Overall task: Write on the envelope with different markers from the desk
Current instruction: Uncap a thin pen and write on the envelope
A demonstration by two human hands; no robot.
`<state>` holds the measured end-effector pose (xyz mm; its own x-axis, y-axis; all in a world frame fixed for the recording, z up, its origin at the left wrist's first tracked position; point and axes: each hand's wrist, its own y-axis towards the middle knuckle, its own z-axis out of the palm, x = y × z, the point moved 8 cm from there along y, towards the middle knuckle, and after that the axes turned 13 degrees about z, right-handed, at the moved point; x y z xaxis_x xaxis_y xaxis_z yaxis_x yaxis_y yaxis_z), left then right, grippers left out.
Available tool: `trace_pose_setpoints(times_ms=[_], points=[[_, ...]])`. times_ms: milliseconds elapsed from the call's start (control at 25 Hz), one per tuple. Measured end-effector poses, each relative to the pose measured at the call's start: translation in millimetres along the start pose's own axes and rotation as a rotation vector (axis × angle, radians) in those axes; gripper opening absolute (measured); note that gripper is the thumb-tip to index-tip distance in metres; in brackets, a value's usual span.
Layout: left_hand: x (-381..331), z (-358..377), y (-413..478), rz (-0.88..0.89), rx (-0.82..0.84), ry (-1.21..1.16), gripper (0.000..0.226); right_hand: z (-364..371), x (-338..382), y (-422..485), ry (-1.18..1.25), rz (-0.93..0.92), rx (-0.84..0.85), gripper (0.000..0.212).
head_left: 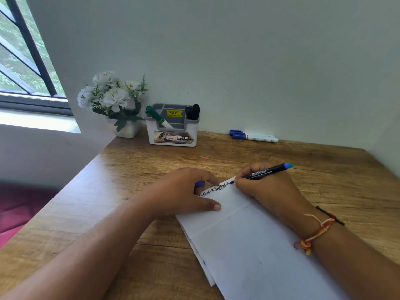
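Observation:
A white envelope (pixel 244 239) lies on the wooden desk (pixel 151 169) in front of me, with black handwriting along its far edge. My right hand (pixel 270 187) grips a black marker with a blue end (pixel 266 171), its tip touching the envelope's far edge. My left hand (pixel 184 191) presses the envelope's far left corner flat and holds a small blue cap (pixel 199 184) between its fingers.
A grey and white pen holder (pixel 173 126) by the wall holds a green marker (pixel 158 116) and black markers (pixel 192 112). Two blue-capped white markers (pixel 253 136) lie near the wall. A pot of white flowers (pixel 114 100) stands at the left corner.

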<state>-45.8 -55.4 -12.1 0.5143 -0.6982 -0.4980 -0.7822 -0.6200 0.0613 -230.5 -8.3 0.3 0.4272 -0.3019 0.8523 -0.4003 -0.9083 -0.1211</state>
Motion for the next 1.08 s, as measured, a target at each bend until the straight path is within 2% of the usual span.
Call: trace_pose_setpoints(times_ms=[1080], points=[[1.9,1.0,-0.6,-0.007,0.005,-0.01,0.056,-3.9,-2.7,-0.9,-0.011,0.043,-0.046,0.006]])
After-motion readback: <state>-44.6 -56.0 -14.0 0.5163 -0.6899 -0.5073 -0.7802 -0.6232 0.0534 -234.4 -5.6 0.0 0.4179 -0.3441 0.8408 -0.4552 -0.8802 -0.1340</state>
